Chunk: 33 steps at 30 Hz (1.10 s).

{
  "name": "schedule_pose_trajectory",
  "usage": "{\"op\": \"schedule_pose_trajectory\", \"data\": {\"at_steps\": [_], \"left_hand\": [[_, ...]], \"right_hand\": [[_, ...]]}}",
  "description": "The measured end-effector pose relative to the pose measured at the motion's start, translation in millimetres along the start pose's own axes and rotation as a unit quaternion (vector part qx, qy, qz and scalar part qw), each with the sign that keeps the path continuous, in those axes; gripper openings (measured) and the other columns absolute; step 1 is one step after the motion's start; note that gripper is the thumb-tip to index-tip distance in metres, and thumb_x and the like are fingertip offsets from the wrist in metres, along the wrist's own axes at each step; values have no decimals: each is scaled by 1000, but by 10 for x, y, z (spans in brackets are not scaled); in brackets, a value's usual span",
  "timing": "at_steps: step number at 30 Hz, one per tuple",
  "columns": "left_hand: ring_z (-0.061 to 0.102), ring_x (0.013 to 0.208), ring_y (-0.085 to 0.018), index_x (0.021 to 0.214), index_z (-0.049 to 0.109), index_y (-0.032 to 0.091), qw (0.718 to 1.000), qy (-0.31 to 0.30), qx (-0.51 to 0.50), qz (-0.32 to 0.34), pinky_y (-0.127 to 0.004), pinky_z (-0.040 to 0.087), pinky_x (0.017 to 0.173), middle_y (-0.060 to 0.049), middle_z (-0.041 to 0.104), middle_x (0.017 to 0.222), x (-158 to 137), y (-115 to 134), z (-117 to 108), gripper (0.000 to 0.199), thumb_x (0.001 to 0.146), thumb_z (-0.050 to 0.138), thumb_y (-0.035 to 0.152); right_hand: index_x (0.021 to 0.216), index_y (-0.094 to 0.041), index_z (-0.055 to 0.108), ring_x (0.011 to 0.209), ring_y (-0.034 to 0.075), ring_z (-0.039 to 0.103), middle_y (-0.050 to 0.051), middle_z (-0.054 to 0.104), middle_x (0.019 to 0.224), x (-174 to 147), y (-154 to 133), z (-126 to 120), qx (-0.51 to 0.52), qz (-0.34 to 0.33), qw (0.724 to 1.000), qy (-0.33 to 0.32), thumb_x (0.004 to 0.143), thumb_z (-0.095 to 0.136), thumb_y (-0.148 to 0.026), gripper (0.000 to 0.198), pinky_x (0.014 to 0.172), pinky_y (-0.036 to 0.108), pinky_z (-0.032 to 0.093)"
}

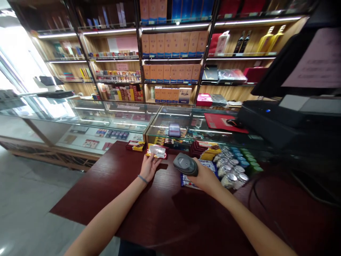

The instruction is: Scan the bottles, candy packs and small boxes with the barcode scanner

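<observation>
My left hand (150, 166) grips a red-and-yellow wrapped chocolate bar (157, 151), its pale printed label side facing me, just above the dark wooden table. In my right hand (206, 176) is a dark grey barcode scanner (185, 164), its head turned toward the bar. Left of the held bar lies a small stack of similar chocolate bars (136, 145). A taller stack of bars (206, 150) sits behind the scanner. Blue-and-white packets (188, 182) lie partly under my right hand, and beside them stand several silver-lidded jars (229, 179).
Blue cans (239, 156) and green-topped cans (250, 160) stand at the right. Behind the wooden table (106, 185) runs a glass display counter (128, 117) bearing a red mat (221, 122) with a mouse. A dark monitor (279, 60) juts in at right. Stocked shelves line the wall.
</observation>
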<state>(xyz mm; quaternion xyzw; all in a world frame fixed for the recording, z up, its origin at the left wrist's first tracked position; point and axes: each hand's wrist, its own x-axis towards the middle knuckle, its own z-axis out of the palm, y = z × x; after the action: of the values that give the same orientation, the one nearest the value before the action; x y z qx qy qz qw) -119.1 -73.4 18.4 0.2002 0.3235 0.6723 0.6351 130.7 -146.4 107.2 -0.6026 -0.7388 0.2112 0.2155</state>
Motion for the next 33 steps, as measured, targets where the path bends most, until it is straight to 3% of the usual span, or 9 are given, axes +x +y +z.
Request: {"op": "schedule_pose_trajectory", "data": {"at_steps": [4, 10, 15, 18, 21, 25, 27, 30, 33], "left_hand": [[69, 88, -15, 104, 56, 24, 999, -23, 41, 9, -36, 57, 86, -1, 69, 103, 20, 37, 9, 37, 75, 79, 23], [68, 87, -14, 109, 62, 23, 988, -55, 139, 49, -27, 55, 77, -1, 71, 106, 42, 160, 180, 48, 67, 84, 28], [69, 87, -19, 114, 66, 14, 960, -104, 236, 113, -31, 54, 80, -9, 73, 106, 129, 92, 600, 54, 70, 82, 42], [70, 86, -20, 109, 68, 14, 928, -114, 308, 173, -33, 54, 81, -9, 75, 102, 187, -20, 997, 48, 75, 76, 47], [70, 90, -21, 106, 70, 18, 826, -149, 457, 294, -32, 53, 82, -7, 75, 102, 179, -170, 1430, 31, 87, 64, 42], [68, 93, -20, 105, 71, 24, 578, -212, 666, 423, -30, 49, 82, -6, 75, 99, 92, -458, 1902, 20, 97, 54, 31], [68, 91, -20, 101, 71, 23, 481, -241, 720, 437, -29, 49, 80, -6, 74, 93, 48, -621, 2053, 20, 98, 52, 28], [68, 89, -20, 101, 71, 23, 404, -267, 755, 442, -28, 48, 76, -7, 73, 91, -1, -821, 2166, 21, 98, 50, 26], [68, 94, -20, 112, 70, 27, 386, -277, 763, 439, -28, 50, 78, -6, 74, 100, -27, -931, 2176, 24, 99, 49, 27]], "right_hand": [[113, -27, 54, 97, 32, 71, 5, 76, 97, -25, 3, -258, 27, -15, 999, 37, 75, 67, -28, 39, 72, 31, 47], [134, -28, 53, 103, 31, 70, 7, 75, 107, -45, 297, -768, 100, -35, 985, 135, 75, 70, -32, 61, 82, 39, 53], [119, -26, 63, 102, 29, 70, 6, 75, 109, -146, 502, -1208, 124, -52, 969, 209, 76, 69, -34, 44, 83, 39, 54], [121, -24, 61, 73, 23, 71, 6, 75, 99, -251, 558, -1426, 159, -29, 962, 218, 77, 69, -36, 46, 60, 32, 54], [118, -21, 60, 41, 14, 54, 1, 71, 74, -352, 594, -1576, 205, 11, 954, 221, 77, 69, -37, 44, 39, 27, 41], [102, -23, 60, 35, 13, 47, -6, 58, 55, -443, 602, -1682, 238, 31, 939, 247, 75, 71, -35, 31, 36, 26, 39], [96, -23, 58, 36, 13, 47, -7, 55, 52, -473, 597, -1715, 248, 32, 934, 256, 75, 70, -34, 26, 37, 26, 38], [92, -24, 57, 36, 13, 46, -7, 54, 51, -506, 605, -1761, 261, 33, 930, 256, 75, 70, -33, 23, 37, 26, 38], [91, -24, 57, 35, 13, 46, -8, 54, 49, -527, 636, -1802, 265, 38, 930, 253, 74, 70, -33, 23, 38, 26, 38]]}}
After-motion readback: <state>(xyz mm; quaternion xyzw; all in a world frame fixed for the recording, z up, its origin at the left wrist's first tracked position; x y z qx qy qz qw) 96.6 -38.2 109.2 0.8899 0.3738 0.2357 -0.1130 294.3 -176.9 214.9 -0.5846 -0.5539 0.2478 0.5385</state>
